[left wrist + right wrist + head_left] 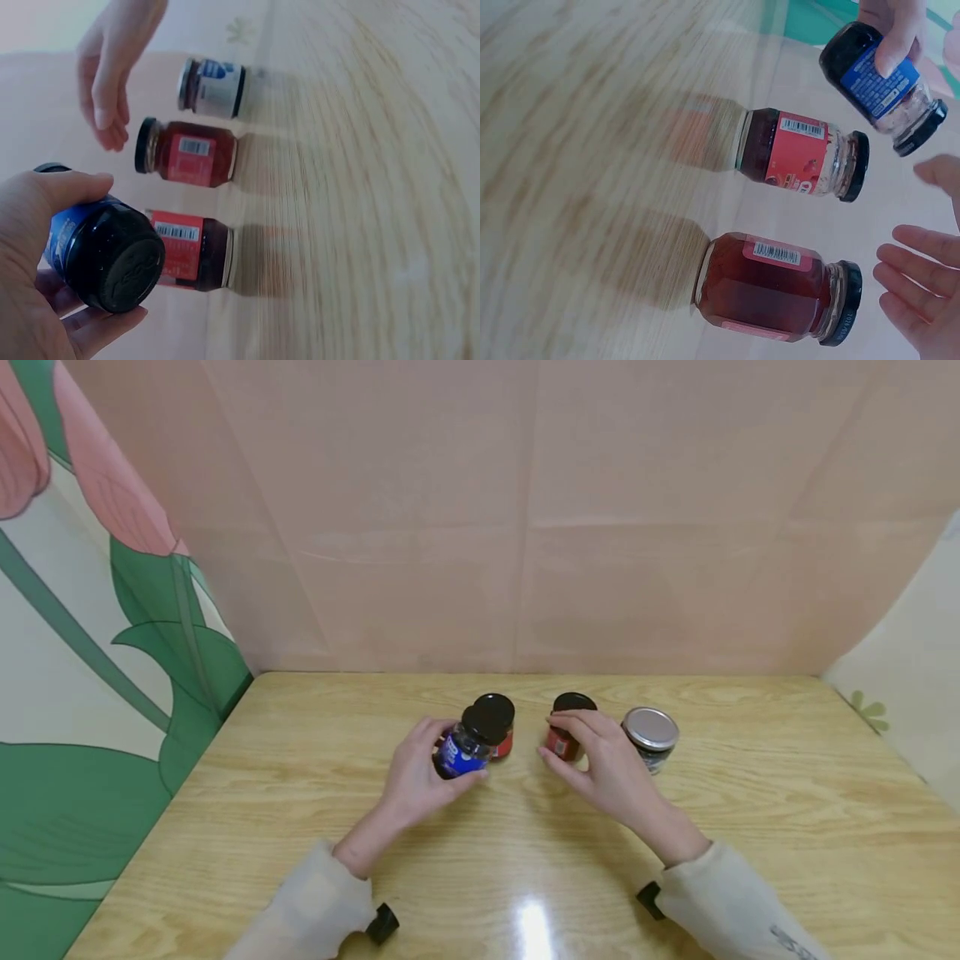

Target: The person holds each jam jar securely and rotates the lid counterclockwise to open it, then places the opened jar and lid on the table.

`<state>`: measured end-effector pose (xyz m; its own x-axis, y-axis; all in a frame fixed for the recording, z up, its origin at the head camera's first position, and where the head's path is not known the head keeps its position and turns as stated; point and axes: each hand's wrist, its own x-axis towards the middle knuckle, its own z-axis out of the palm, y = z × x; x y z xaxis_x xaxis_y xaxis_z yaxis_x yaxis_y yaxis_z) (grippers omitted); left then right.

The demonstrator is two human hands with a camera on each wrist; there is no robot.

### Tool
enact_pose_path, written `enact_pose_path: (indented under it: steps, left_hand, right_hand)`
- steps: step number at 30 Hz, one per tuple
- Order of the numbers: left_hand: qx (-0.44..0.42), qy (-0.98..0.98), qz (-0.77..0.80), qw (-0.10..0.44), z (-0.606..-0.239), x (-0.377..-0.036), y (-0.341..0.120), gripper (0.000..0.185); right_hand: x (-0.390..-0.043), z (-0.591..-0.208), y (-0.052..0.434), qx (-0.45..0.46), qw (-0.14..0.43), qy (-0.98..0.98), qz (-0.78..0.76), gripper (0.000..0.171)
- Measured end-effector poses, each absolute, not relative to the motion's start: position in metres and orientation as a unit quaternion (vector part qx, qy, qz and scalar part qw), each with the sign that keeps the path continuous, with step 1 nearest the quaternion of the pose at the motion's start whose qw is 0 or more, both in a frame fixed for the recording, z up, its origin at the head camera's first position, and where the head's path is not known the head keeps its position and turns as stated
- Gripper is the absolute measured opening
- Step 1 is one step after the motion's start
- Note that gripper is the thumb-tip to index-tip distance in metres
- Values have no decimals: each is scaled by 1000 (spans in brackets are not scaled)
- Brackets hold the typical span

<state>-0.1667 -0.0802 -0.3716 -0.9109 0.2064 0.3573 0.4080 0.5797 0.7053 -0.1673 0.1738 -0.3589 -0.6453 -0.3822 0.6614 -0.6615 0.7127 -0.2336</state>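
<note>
My left hand (415, 781) holds a small glass jar with a blue label and black lid (460, 755), tilted and lifted off the table. Just behind it stands a red-labelled jar (799, 154) with a black lid, partly hidden in the head view. My right hand (609, 768) hovers by the lid of a second red-labelled jar (769, 289), which is upright on the table. In the right wrist view, its fingers (922, 274) are spread and apart from that jar.
A jar with a silver lid (651, 729) and a pale label stands right of the second red-labelled jar. All rest on a wood-grain table (480, 860). A pinkish cloth (405, 568) hangs behind the table's far edge, and a flower-patterned covering (67, 810) lies left.
</note>
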Motion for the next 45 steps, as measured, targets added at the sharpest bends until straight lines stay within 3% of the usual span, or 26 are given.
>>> enact_pose_path:
  steps: [8, 18, 28, 45]
  left_hand:
    - [-197, -897, -378, 119, -373, -164, -69, 68]
    - [-225, -904, -338, 133, -370, -160, -61, 71]
    - [-235, -907, -328, 124, -366, -156, -52, 70]
    - [-255, -899, -333, 126, -366, -154, -44, 70]
  right_hand:
    - [-163, -357, 174, 282, 272, -883, 258, 51]
    - [-158, -357, 168, 244, 224, -881, 337, 38]
    - [-151, -352, 162, 129, 162, -898, 389, 33]
    - [-146, -355, 155, 57, 171, -912, 369, 39]
